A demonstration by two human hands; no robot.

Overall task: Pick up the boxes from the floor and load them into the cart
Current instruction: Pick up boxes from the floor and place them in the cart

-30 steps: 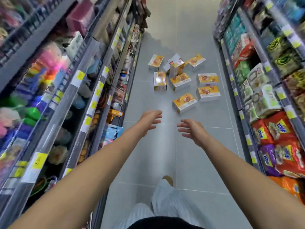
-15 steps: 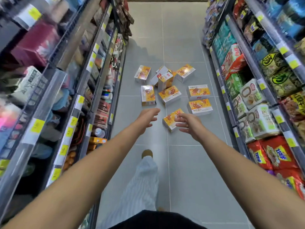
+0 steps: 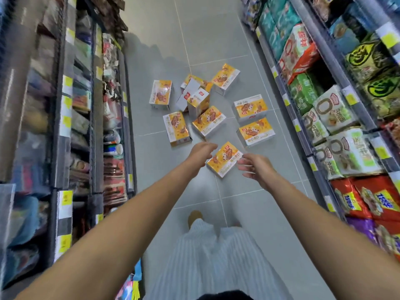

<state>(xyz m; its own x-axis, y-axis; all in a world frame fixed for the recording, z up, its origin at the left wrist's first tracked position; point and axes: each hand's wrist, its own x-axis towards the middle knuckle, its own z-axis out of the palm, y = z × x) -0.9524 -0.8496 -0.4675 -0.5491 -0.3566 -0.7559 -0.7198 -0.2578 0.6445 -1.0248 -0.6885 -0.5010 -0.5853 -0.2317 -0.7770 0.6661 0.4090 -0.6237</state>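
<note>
Your left hand (image 3: 200,153) is stretched out ahead of you, fingers loosely bent and relaxed, holding nothing. Your right hand (image 3: 254,167) reaches out beside it, fingers spread and slightly bent with the thumb apart, and it is empty too. From the head camera, the two hands flank the nearest box (image 3: 224,159). That box lies flat on the floor (image 3: 151,61), yellow face up and turned at an angle to the tile lines. Your right hand overlaps its right edge and your left hand sits by its upper left corner, but I cannot tell whether either hand touches it. The other boxes (image 3: 208,123) lie scattered on the floor just beyond it. Most are flat and face up, and one stands on end in the middle of the cluster. Stocked shelves (image 3: 324,109) line both sides of the aisle. Your striped trousers (image 3: 216,256) and one shoe (image 3: 194,215) show below your arms.
</note>
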